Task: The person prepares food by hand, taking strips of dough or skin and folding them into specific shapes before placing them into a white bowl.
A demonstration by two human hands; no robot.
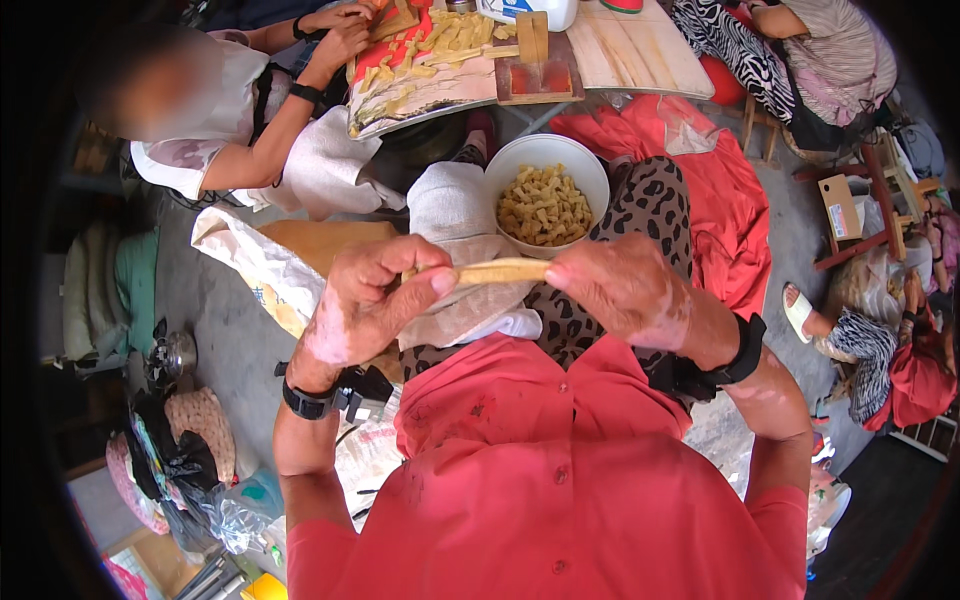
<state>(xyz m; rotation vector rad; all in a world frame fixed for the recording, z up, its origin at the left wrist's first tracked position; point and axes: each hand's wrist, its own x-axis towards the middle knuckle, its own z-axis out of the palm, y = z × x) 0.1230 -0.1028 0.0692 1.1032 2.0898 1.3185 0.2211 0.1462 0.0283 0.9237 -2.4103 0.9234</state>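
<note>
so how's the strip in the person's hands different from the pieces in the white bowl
The strip is one long, thin piece, held level between the left hand and right hand; the pieces are many short chunks. The strip is gripped at both ends in the air; the pieces lie loose, heaped in the white bowl. Both look the same pale yellow-tan.

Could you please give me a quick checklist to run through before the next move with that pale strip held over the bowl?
1. Left hand pinches one end of the pale strip: ok.
2. Right hand pinches the other end: ok.
3. Strip lies level between the hands: ok.
4. White bowl of cut pieces sits just beyond the strip: ok.
5. Bowl has room left: ok.
6. Strip's firmness: cannot tell.
</note>
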